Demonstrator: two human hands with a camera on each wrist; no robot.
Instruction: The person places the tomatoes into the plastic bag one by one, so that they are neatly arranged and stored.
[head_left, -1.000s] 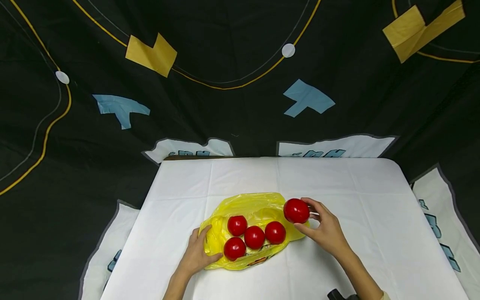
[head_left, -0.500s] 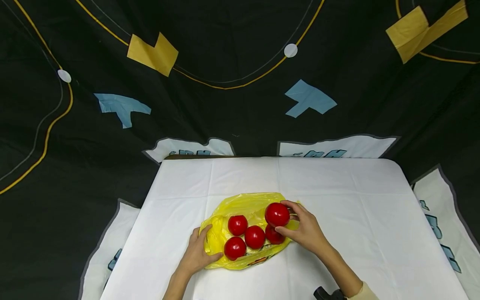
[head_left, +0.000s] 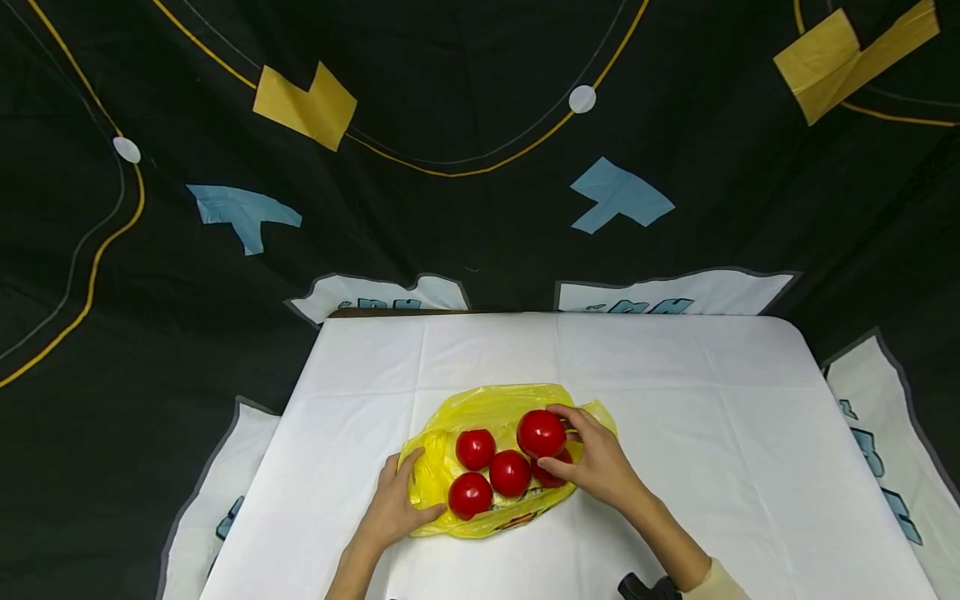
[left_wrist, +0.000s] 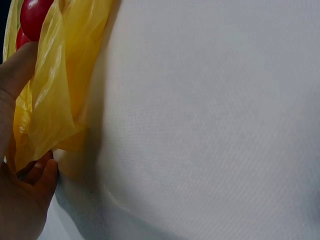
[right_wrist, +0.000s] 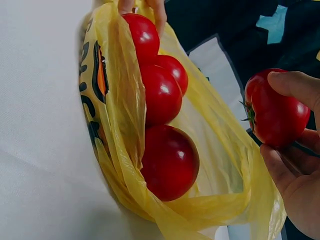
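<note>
A yellow plastic bag (head_left: 525, 403) lies on its side, its mouth spread wide, with several red tomatoes (head_left: 510, 473) in it. At the bag's left end my left hand (head_left: 397, 504) grips the plastic; in the left wrist view its thumb (left_wrist: 20, 67) is at the inside and the other fingers lie under the film. My right hand (head_left: 600, 462) holds one more tomato (right_wrist: 277, 107) between thumb and fingers, above the right part of the bag. A green stem shows on that tomato in the right wrist view. It partly covers a tomato below it in the head view.
Under the bag is a table with a white cloth (head_left: 720, 433). Behind it hangs a dark cloth (head_left: 450, 233) with yellow and blue shapes. A black device (head_left: 648, 587) sits near my right wrist.
My right hand has carried its tomato leftward, from the bag's right edge to above the tomatoes inside. The left hand has stayed where it was on the bag.
</note>
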